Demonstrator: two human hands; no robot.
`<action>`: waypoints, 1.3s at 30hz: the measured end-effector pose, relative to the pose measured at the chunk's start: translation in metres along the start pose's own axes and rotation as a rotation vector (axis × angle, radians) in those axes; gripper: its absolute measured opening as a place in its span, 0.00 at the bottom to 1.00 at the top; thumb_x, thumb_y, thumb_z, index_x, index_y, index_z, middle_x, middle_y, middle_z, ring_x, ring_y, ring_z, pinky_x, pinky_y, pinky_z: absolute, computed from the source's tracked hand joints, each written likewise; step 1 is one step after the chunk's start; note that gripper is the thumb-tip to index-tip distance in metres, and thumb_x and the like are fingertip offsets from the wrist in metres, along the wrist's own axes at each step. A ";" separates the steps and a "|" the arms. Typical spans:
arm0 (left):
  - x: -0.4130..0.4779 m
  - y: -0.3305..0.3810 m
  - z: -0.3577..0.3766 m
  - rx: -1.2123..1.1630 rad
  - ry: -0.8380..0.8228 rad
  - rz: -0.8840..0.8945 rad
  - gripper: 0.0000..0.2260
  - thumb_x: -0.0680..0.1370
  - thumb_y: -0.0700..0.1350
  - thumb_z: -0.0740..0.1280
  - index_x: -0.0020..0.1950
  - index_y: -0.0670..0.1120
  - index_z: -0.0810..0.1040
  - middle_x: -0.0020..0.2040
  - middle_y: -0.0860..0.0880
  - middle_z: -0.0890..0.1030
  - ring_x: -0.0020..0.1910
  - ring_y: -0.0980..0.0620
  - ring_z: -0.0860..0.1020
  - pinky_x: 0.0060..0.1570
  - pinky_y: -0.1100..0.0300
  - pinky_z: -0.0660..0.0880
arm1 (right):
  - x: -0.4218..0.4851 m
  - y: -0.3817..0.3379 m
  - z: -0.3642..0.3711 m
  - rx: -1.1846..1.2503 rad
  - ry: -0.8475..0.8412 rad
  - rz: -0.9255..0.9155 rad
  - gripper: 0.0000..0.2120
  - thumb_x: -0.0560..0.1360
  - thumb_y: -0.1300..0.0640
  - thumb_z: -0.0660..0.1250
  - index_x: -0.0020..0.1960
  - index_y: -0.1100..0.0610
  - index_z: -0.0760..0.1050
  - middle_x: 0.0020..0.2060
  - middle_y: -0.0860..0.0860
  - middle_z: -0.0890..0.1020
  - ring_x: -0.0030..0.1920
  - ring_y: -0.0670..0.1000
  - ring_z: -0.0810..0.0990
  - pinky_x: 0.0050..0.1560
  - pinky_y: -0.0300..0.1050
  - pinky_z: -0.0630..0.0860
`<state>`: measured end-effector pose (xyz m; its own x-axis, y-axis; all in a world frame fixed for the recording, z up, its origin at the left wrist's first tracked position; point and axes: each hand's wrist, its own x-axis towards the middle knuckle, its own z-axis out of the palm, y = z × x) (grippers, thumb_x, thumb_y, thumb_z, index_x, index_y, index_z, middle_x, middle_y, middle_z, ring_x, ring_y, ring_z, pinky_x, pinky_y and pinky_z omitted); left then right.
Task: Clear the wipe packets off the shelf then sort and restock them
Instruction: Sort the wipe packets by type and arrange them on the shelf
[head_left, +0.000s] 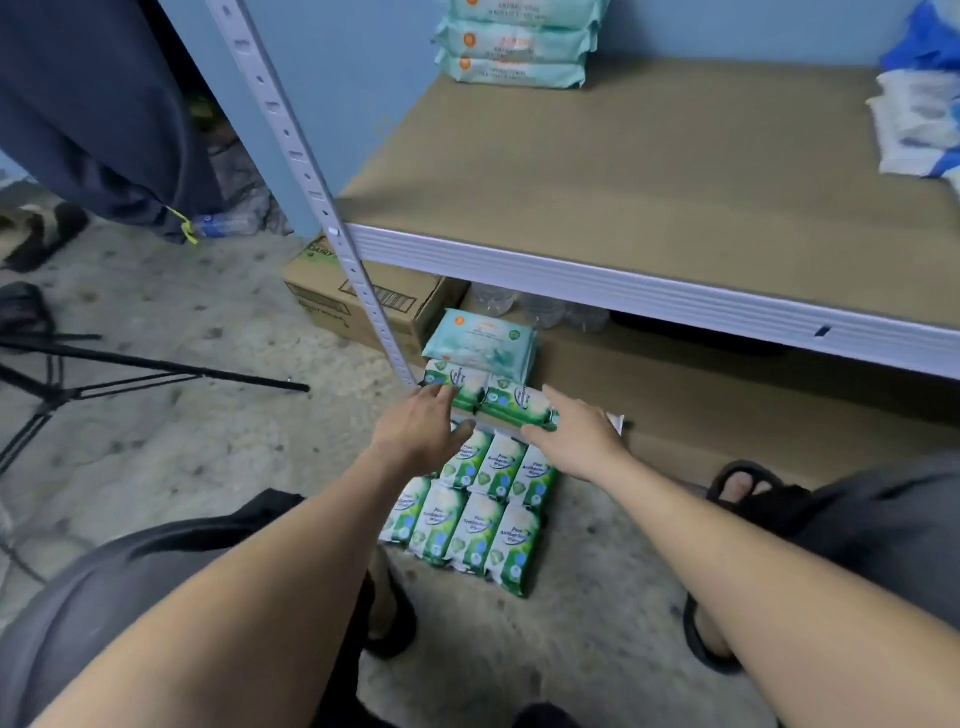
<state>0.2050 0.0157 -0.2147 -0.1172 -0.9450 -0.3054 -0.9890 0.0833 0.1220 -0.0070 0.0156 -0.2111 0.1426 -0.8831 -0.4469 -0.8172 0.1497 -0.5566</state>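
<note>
Nearest you, between your sandalled feet, the green packet rows lie flat on the floor, two tidy rows side by side and touching, labels up; judged sorted. Just beyond them your hands are apart, each on its own item: left hand lies fingers-over-top with the thumb at the near edge of the left green packet, and right hand pinches the right green packet the same way. Whether these two packets are lifted or resting on what is under them, you cannot tell. Directly behind them a pale teal packet sits at the front of the lower shelf board, beside the cardboard box and the steel upright. Farther up, the main shelf board is mostly bare: a teal packet stack sits at the back wall, and some blue-and-white packets show at the right edge, partly out of view. Judgement: clearing looks largely done, green sorting is in hand, teal restock seems begun. Left to do: group the loose teal packet and move the green lot back up onto the shelf.
</note>
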 end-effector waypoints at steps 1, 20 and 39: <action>0.012 -0.002 0.005 -0.023 -0.006 -0.002 0.28 0.82 0.59 0.58 0.78 0.44 0.62 0.73 0.42 0.70 0.68 0.40 0.71 0.61 0.49 0.71 | 0.011 0.004 0.005 0.032 0.000 0.030 0.36 0.79 0.42 0.66 0.81 0.48 0.56 0.78 0.54 0.64 0.76 0.57 0.65 0.70 0.46 0.66; 0.223 -0.056 0.104 -0.605 0.193 -0.363 0.33 0.75 0.60 0.71 0.72 0.43 0.66 0.69 0.41 0.70 0.67 0.40 0.70 0.67 0.47 0.69 | 0.189 0.016 0.051 0.289 -0.037 0.124 0.30 0.81 0.57 0.65 0.80 0.49 0.58 0.68 0.49 0.75 0.57 0.45 0.72 0.32 0.27 0.67; 0.247 -0.066 0.100 -1.015 0.060 -0.348 0.30 0.69 0.55 0.79 0.64 0.54 0.66 0.55 0.52 0.80 0.51 0.51 0.81 0.55 0.50 0.80 | 0.245 0.028 0.062 0.702 0.059 0.214 0.28 0.82 0.63 0.61 0.78 0.46 0.61 0.64 0.45 0.79 0.59 0.46 0.79 0.57 0.42 0.75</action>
<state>0.2321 -0.1913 -0.3927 0.1883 -0.8826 -0.4308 -0.4267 -0.4686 0.7735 0.0399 -0.1688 -0.3794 -0.0263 -0.8222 -0.5686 -0.2714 0.5533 -0.7875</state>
